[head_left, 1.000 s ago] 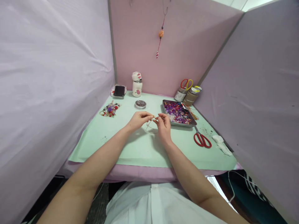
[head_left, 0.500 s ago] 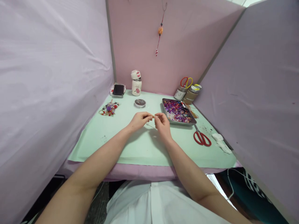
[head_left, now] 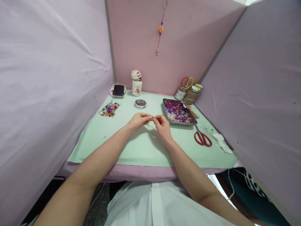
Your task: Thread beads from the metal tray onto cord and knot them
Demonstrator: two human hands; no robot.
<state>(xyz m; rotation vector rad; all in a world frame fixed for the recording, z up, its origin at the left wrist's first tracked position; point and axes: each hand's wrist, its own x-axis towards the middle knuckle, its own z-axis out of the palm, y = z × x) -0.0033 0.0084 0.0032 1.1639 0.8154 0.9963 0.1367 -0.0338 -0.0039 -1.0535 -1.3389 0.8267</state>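
Observation:
My left hand (head_left: 138, 121) and my right hand (head_left: 162, 124) meet over the middle of the green mat (head_left: 141, 147), fingertips almost touching. Both are pinched on a thin cord (head_left: 151, 126) that hangs in a short loop below them. A tiny bead (head_left: 153, 117) sits between the fingertips. A metal tray of purple and red beads (head_left: 179, 112) lies just right of my right hand.
Red scissors (head_left: 202, 138) lie right of the tray, with white tissue (head_left: 221, 142) beyond. Two jars (head_left: 189, 94), a small round tin (head_left: 140, 103), a white bottle (head_left: 136, 83), a phone (head_left: 118, 90) and a beaded pile (head_left: 109, 109) stand at the back. Cloth partitions close three sides.
The hanging loop of cord has become shorter and my hands have drawn closer together. The view has shifted slightly.

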